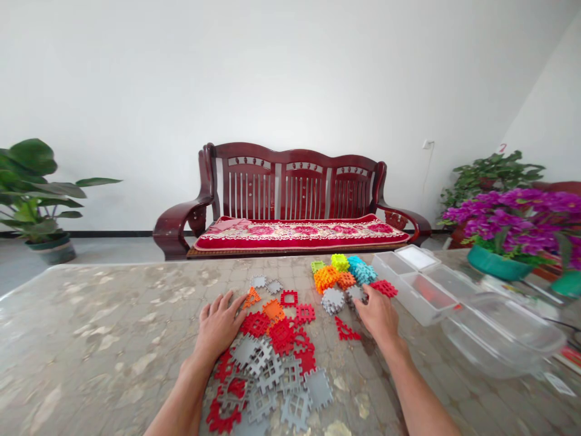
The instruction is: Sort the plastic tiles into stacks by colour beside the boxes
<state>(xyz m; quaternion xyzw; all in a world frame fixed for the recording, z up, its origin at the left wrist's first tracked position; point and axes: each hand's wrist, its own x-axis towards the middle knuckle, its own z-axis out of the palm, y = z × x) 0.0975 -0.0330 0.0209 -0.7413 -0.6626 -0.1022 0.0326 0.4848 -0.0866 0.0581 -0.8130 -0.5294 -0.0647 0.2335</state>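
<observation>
A loose heap of flat notched plastic tiles, red and grey, covers the marble-patterned table in front of me. My left hand rests on the heap's left side, fingers spread flat, fingertips near an orange triangular tile. My right hand lies further right, its fingers curled onto a grey tile next to a small grey stack. Behind it stand sorted stacks in orange, lime green and blue. A red triangular tile lies beside my right wrist.
A clear compartment box and a clear plastic tub sit at the right. Purple flowers in teal pots stand beyond them. A red wooden bench stands behind the table, and a leafy plant on the floor at left.
</observation>
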